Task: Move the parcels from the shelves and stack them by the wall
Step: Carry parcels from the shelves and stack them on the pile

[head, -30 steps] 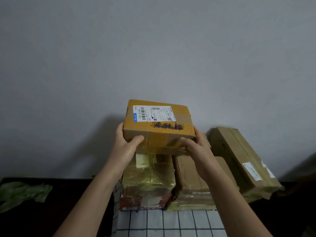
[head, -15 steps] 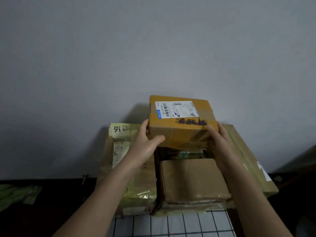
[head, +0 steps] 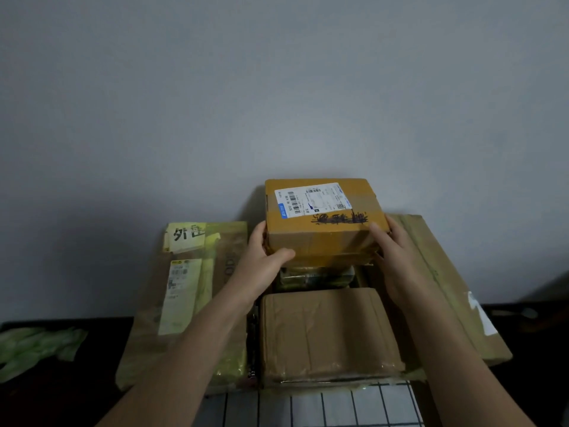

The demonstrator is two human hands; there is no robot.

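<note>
The left hand [head: 264, 266] and right hand [head: 398, 260] grip a labelled orange-brown cardboard parcel [head: 323, 224] atop several brown parcels [head: 326, 331] already piled by the grey wall [head: 277, 87].

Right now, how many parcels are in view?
5: labelled parcel between left hand and right hand, small parcel below it, brown parcel in front, taped box left, long box right. Others may be hidden.
</note>
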